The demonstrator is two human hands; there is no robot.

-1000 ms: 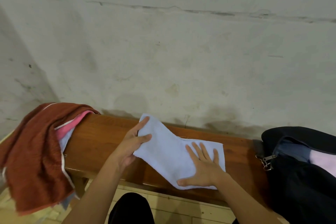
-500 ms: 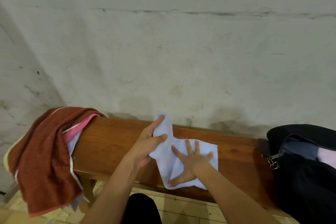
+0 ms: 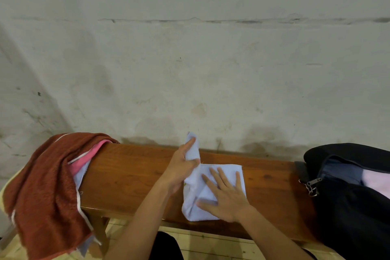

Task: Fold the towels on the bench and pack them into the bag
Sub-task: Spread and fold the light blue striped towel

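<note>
Arms: both forearms bare as far as the lower edge of the view, no sleeves showing.
Left hand (image 3: 179, 172): bare, no glove, ring or watch seen.
Right hand (image 3: 229, 198): bare, wrist without band or watch.
Fingers (image 3: 223, 176): uncovered, nails short.
Lower body: dark, black-looking garment (image 3: 166, 247) at the bottom edge between the forearms; detail too dim to tell.

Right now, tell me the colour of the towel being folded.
White towel, clearest in the head view.
</note>
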